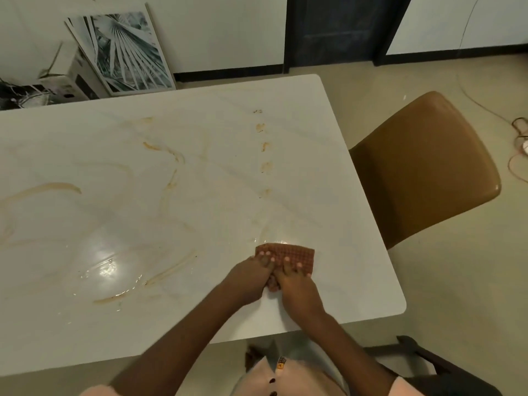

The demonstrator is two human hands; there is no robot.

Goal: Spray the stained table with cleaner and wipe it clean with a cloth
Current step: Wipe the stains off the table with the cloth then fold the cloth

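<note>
A white table (357, 252) fills most of the head view, smeared with brown stains: long streaks (57, 187) on the left and middle, a row of blotches (265, 166) toward the right. A wet glossy patch (108, 268) shines near the front left. A small brown checked cloth (297, 252) lies flat near the table's front right. My left hand (251, 277) and my right hand (297, 287) press side by side on the cloth, fingers spread over it. No spray bottle is in view.
A brown chair (423, 167) stands at the table's right side. A second dark chair frame (423, 358) shows at the lower right. Framed leaf pictures (125, 52) and a box lean against the wall behind the table. Cables (517, 138) lie on the floor at far right.
</note>
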